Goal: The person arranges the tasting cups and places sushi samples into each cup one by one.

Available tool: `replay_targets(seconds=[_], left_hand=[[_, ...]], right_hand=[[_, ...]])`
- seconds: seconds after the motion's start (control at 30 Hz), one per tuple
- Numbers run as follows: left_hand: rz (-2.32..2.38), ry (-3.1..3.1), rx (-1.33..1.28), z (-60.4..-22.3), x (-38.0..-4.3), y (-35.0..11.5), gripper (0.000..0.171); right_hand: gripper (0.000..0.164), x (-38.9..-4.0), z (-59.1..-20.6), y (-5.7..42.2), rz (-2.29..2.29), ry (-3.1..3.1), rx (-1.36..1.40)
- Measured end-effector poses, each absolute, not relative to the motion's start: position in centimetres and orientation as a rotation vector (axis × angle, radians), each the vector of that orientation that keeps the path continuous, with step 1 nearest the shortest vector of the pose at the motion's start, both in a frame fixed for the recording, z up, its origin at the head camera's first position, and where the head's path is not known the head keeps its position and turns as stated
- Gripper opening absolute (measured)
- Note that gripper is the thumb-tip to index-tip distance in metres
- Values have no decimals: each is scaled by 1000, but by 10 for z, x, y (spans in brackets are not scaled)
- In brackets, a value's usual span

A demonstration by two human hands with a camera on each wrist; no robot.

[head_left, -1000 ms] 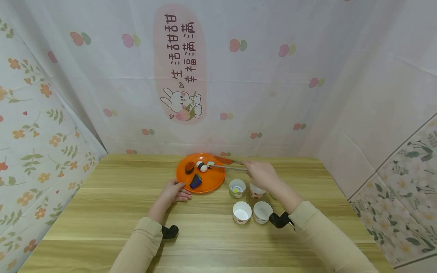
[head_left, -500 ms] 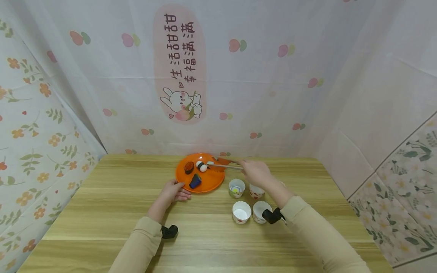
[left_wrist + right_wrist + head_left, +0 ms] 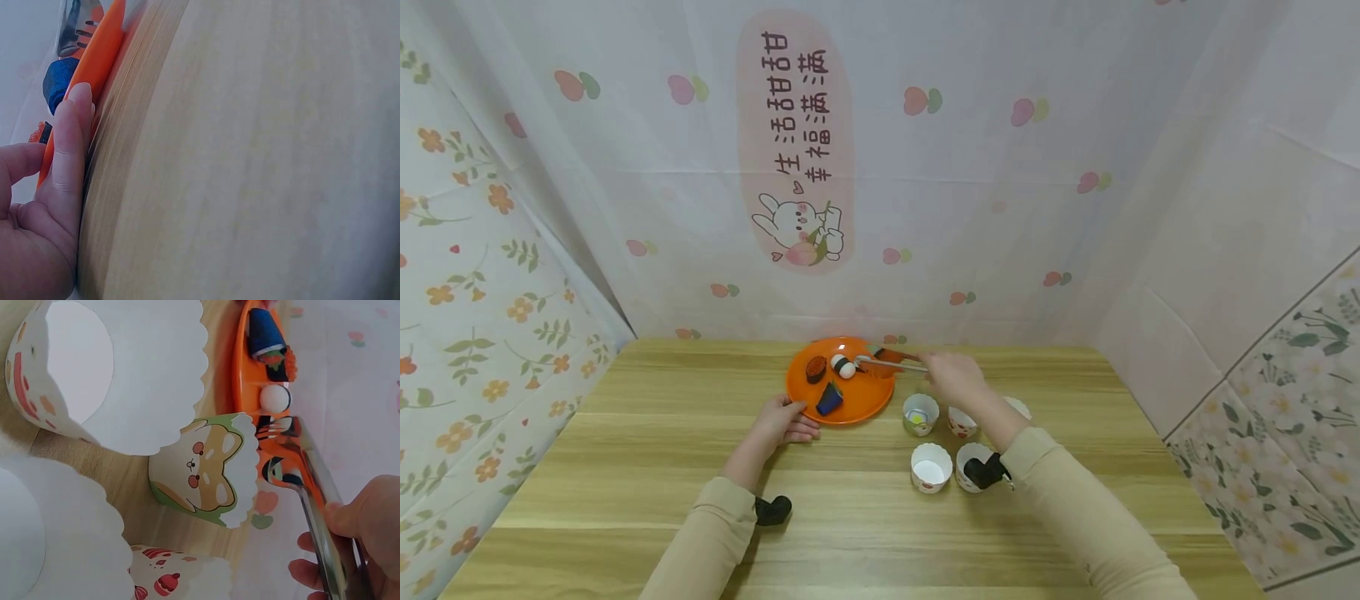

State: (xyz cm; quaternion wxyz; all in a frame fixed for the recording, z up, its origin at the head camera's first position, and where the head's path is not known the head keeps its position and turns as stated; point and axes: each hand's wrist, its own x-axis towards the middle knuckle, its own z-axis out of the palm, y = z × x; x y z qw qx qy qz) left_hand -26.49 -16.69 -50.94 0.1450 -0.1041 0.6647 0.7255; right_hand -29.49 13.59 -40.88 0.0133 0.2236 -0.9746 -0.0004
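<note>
An orange plate (image 3: pixel 868 402) lies at the back of the table. My left hand (image 3: pixel 780 422) pinches its near-left rim, thumb above and fingers beneath. On the plate are a toy roe sushi (image 3: pixel 816 368), a white piece with a black band (image 3: pixel 843 366) and a dark-blue hand roll (image 3: pixel 830 399). My right hand (image 3: pixel 953 380) grips metal tongs (image 3: pixel 316 520), one end fork-shaped, the other spoon-like. The tong ends hang over the plate's right side, apart from each other, beside the banded piece. Reflections and overlap hide whether anything lies between them.
Several paper cups stand to the plate's right, below my right forearm. A green-sided cup (image 3: pixel 921 416) with a dog face has something yellow inside. Nearer stand a white cup (image 3: pixel 931 468) and another cup (image 3: pixel 966 479), partly hidden by the wrist camera. A patterned curtain (image 3: pixel 880 275) hangs behind.
My right hand and forearm have shifted slightly left, and the tong ends look wider apart. More of the rightmost cup shows. My left hand and the plate stay in place.
</note>
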Motion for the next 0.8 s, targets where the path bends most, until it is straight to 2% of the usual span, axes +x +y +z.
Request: replay_targets(seconds=[0.27,0.8], left_hand=[[2081,1923,-313,-510,-265,-167,21],[2073,1919,-295,-509,-264,-167,20]], right_hand=[[38,-297,-408,133,59,-3074,690],[19,-301,-406,116,-6,-3082,695]])
